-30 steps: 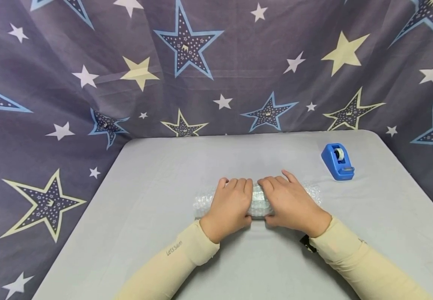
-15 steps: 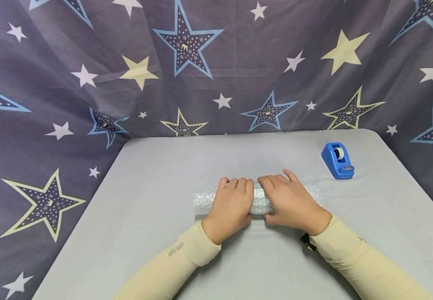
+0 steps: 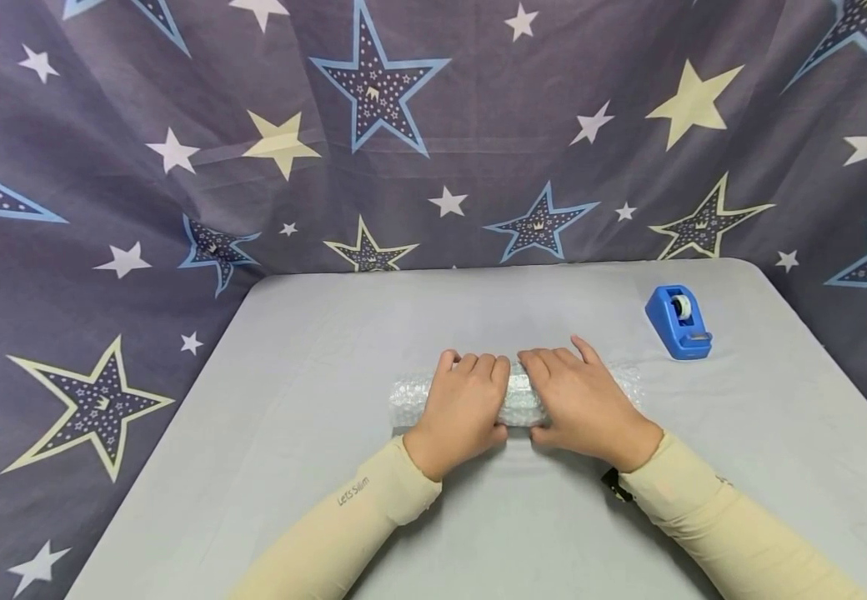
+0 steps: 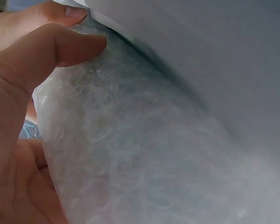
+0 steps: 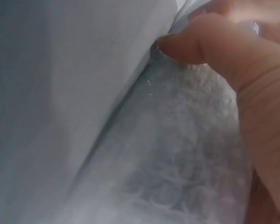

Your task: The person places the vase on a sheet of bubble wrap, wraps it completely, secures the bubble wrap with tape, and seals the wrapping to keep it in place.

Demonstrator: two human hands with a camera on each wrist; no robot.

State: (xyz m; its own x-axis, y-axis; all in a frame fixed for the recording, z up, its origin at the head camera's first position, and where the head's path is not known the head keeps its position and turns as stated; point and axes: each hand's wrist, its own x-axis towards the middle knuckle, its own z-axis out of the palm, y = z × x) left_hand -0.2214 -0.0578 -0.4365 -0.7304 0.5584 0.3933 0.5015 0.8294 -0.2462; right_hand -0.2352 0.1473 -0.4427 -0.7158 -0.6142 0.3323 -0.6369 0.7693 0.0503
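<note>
A roll of clear bubble wrap (image 3: pixel 521 402) lies crosswise on the table, its two ends showing past the hands. My left hand (image 3: pixel 465 408) grips it left of the middle, fingers over the far side and thumb along the near side. Close beside it, my right hand (image 3: pixel 587 404) holds the roll the same way, with one finger raised. In the left wrist view the thumb (image 4: pixel 79 46) presses on the bubbly plastic (image 4: pixel 130 140). The right thumb (image 5: pixel 186 44) touches the wrap (image 5: pixel 186 140) low, near the tabletop. What is inside the roll cannot be made out.
A blue tape dispenser (image 3: pixel 679 323) with a roll of tape stands at the back right of the table. A light grey cloth covers the table (image 3: pixel 313 350). Behind and to the left hangs a dark curtain (image 3: pixel 478 108) with a star pattern.
Both hands stay on the bubble wrap roll in nearly the same place. The roll seems to have turned slightly or shifted a very little away; the dispenser has not moved.
</note>
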